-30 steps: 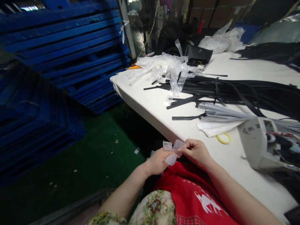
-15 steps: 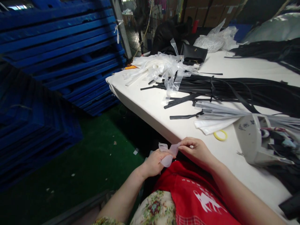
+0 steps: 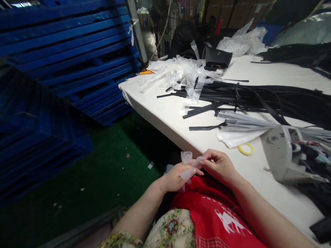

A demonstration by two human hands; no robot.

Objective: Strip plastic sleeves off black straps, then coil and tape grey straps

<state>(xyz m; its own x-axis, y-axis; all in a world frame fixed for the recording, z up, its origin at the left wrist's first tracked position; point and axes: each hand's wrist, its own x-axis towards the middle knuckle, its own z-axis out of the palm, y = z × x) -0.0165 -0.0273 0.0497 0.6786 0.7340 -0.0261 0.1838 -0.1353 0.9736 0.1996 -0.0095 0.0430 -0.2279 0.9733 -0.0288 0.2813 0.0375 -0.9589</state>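
Over my lap, just off the table's near edge, my left hand (image 3: 176,177) is closed around a translucent whitish plastic strip (image 3: 186,157). Pieces of the strip stick out above and below its fingers. My right hand (image 3: 218,165) pinches another end of the plastic between thumb and fingertips, close beside the left. Whether this is one strip or more than one, I cannot tell. Beneath both hands is a red apron (image 3: 214,213) with a white print.
On the white table (image 3: 165,119) lie a heap of clear plastic strips (image 3: 181,74), bundled black straps (image 3: 261,98), a yellow ring (image 3: 245,148), a black purse (image 3: 216,57) and a white holder (image 3: 278,155) of odds and ends. Stacked blue pallets (image 3: 98,51) stand left above a green floor (image 3: 111,162).
The right hand drew slightly away from the left with the plastic end, then came back close. The upper plastic flap now stands more upright. The camera view shifted a little.
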